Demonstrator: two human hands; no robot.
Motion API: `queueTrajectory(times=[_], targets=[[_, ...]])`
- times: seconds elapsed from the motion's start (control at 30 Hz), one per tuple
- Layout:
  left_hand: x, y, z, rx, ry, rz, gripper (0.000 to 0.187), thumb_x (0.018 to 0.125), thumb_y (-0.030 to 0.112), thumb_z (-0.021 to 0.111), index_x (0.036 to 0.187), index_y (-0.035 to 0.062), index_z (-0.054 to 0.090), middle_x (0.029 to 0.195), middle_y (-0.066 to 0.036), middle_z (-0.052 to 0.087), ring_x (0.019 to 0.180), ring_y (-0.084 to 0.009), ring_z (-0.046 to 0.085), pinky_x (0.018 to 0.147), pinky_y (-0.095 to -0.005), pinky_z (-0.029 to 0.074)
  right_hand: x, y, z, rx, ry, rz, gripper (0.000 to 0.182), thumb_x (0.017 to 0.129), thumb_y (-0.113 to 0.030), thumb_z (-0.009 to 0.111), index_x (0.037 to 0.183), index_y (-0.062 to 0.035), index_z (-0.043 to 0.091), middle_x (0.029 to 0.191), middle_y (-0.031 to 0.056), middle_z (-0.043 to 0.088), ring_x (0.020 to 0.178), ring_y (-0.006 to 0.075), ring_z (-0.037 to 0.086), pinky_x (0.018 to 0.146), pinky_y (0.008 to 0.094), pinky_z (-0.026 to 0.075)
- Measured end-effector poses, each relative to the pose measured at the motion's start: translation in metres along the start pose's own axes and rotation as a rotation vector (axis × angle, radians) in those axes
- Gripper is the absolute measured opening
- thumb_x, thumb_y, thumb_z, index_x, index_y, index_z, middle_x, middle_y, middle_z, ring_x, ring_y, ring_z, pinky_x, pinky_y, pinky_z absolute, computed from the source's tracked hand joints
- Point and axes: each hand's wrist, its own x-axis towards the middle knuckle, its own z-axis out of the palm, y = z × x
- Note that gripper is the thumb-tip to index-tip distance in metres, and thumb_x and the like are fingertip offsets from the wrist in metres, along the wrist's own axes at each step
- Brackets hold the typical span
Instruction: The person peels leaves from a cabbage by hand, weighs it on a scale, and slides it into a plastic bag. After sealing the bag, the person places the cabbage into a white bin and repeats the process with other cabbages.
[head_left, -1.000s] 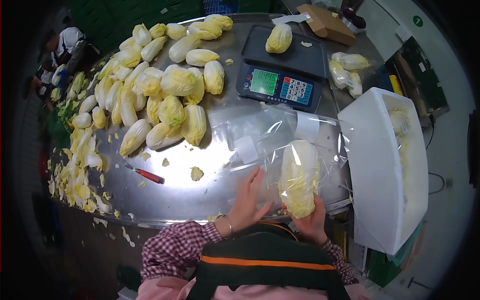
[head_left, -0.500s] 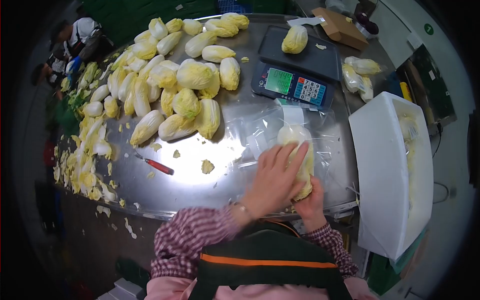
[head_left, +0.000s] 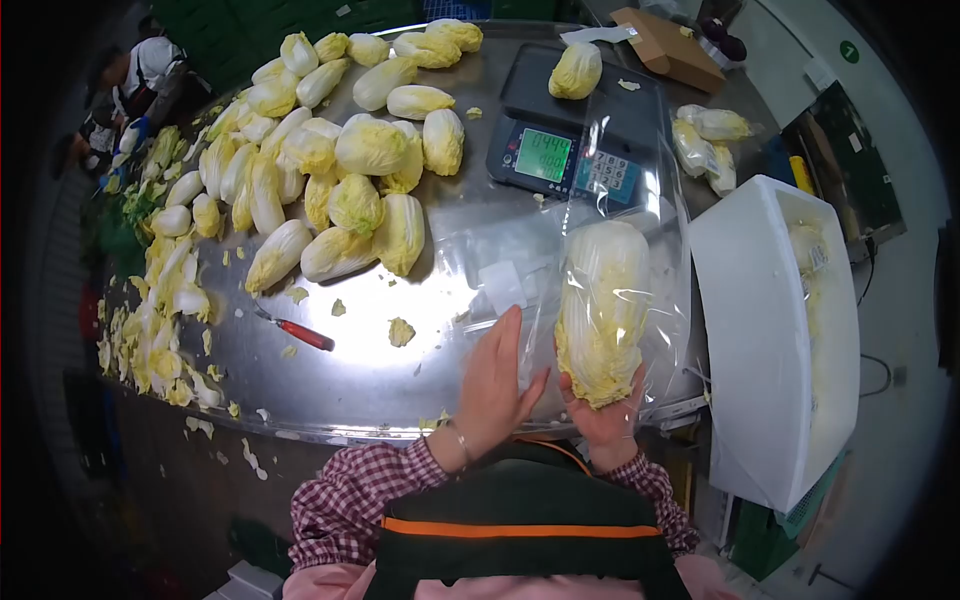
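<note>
Left hand (head_left: 497, 375) lifted off, one bagged cabbage (head_left: 600, 310) in right hand (head_left: 603, 418)

A vegetable packing workshop is shown: napa cabbages (head_left: 330, 180) are heaped on a steel desk (head_left: 400, 370) beside a weighing scale (head_left: 565, 160) and foam box (head_left: 770, 340).

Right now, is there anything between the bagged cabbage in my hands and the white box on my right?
Nothing visible. The right hand grips the base of the bagged cabbage, the left hand open beside the bag. Between it and the white box there is only loose bag film and bare table edge.
</note>
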Motion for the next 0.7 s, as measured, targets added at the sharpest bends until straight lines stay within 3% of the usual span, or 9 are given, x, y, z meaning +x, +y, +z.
queueTrajectory(times=[0.03,0.1,0.2,0.3,0.37,0.43,0.47,0.53,0.7], targets=[[-0.004,-0.005,-0.003,0.001,0.0,-0.003,0.04,0.081,0.003,0.056,0.12,0.0109,0.052,0.108,-0.01,0.057,0.091,-0.0265,0.056,0.075,-0.0378,0.046,-0.001,0.004,0.001,0.082,-0.053,0.027,0.063,0.083,-0.046,0.052,0.134,-0.0125,0.037,0.139,0.0127,0.033,0.126,0.0301,0.035,0.09,0.0488,0.045],[-0.015,-0.014,-0.01,-0.041,-0.457,-0.201,0.038,0.084,0.006,0.054,0.122,0.0102,0.05,0.09,-0.012,0.063,0.07,-0.0278,0.061,0.064,-0.0353,0.049,0.003,0.006,0.001,0.155,-0.106,0.06,0.064,0.082,-0.043,0.055,0.135,-0.0133,0.035,0.14,0.0132,0.032,0.128,0.0304,0.032,0.09,0.0496,0.045],[-0.055,-0.002,-0.016,-0.063,-0.613,-0.202,0.022,0.087,0.013,0.053,0.106,0.0049,0.058,0.073,-0.017,0.061,0.066,-0.0366,0.059,0.06,-0.0383,0.049,0.024,0.008,0.009,0.41,-0.078,0.06,0.065,0.08,-0.036,0.059,0.136,-0.0153,0.034,0.14,0.0125,0.031,0.13,0.0291,0.028,0.093,0.0479,0.044],[-0.05,0.006,-0.042,-0.347,-0.566,-0.47,0.022,0.089,0.015,0.052,0.107,0.0046,0.058,0.072,-0.017,0.06,0.068,-0.0367,0.06,0.064,-0.0387,0.049,0.042,0.011,0.032,0.408,-0.035,0.124,0.064,0.079,-0.032,0.061,0.135,-0.0159,0.036,0.141,0.0103,0.031,0.131,0.0278,0.028,0.094,0.045,0.044],[-0.037,0.008,-0.064,-0.266,-0.672,-0.536,0.033,0.087,0.019,0.056,0.117,0.008,0.052,0.084,-0.018,0.058,0.079,-0.0368,0.058,0.072,-0.0391,0.048,0.042,0.023,0.032,0.429,-0.094,0.188,0.058,0.084,-0.04,0.052,0.133,-0.0119,0.039,0.137,0.0111,0.038,0.125,0.0317,0.037,0.096,0.0443,0.042],[-0.025,0.018,-0.078,-0.18,-0.228,-0.315,0.063,0.077,0.023,0.071,0.131,0.0134,0.04,0.107,-0.014,0.05,0.095,-0.0271,0.054,0.076,-0.033,0.047,0.038,0.028,0.016,0.357,-0.03,0.183,0.057,0.084,-0.039,0.052,0.133,-0.0122,0.039,0.134,0.0103,0.042,0.123,0.0296,0.041,0.096,0.0454,0.042],[-0.024,0.017,-0.079,-0.173,-0.216,-0.333,0.063,0.077,0.023,0.071,0.131,0.0134,0.04,0.107,-0.014,0.05,0.095,-0.0271,0.054,0.076,-0.033,0.047,0.038,0.032,0.008,0.328,-0.022,0.182,0.057,0.084,-0.041,0.052,0.132,-0.0122,0.041,0.132,0.0103,0.044,0.121,0.0291,0.043,0.095,0.0455,0.043],[-0.02,0.017,-0.076,0.069,-0.229,0.022,0.075,0.067,0.021,0.078,0.13,0.012,0.039,0.122,-0.016,0.036,0.111,-0.0306,0.04,0.082,-0.0362,0.043,0.039,0.037,0.001,0.226,-0.001,0.196,0.056,0.084,-0.046,0.049,0.128,-0.0123,0.044,0.128,0.011,0.047,0.116,0.029,0.047,0.092,0.0455,0.044],[-0.014,-0.003,-0.044,0.061,-0.219,0.307,0.068,0.065,0.012,0.073,0.126,0.0063,0.044,0.1,-0.012,0.053,0.081,-0.0233,0.057,0.065,-0.0335,0.046,0.041,0.053,-0.005,-0.091,0.038,0.074,0.06,0.086,-0.051,0.044,0.129,-0.0101,0.042,0.128,0.012,0.047,0.111,0.0298,0.05,0.091,0.0465,0.044]])
